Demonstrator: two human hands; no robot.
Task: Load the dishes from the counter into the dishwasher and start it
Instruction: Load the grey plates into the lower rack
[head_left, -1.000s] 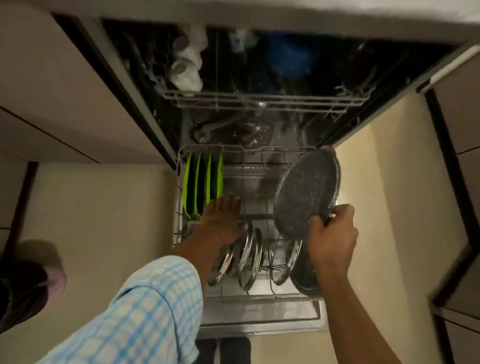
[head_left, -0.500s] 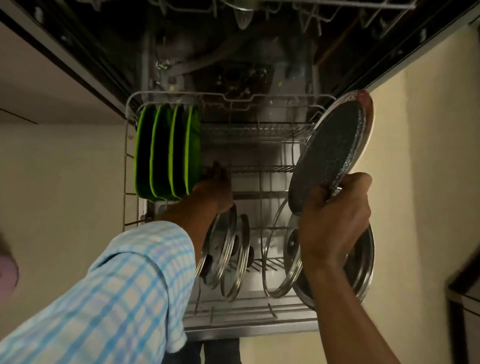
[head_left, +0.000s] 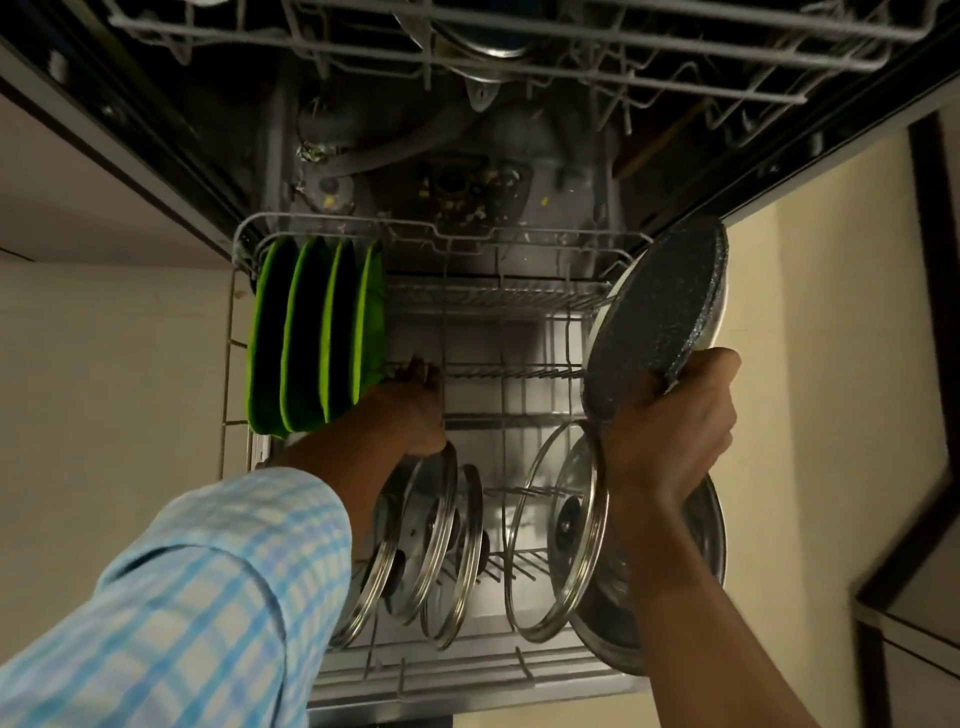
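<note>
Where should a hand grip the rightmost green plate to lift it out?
By its upper rim, pinched from above. The rightmost green plate stands on edge, close beside three others in the lower rack, so only that rim and its right face are free.

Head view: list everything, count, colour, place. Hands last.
lower rack: 1, grey wire, pulled out
upper rack: 1, grey wire, overhead
green plates: 4, green, upright, back left of lower rack
lids: five or six (overlap), steel and glass, upright along rack front
speckled pan: 1, dark grey, tilted over rack's right edge
food scraps: several, yellowish, tub floor
sleeve: 1, blue check, left arm
left hand: reaches in beside green plates; grip unclear
right hand: grips speckled pan's near edge
</note>
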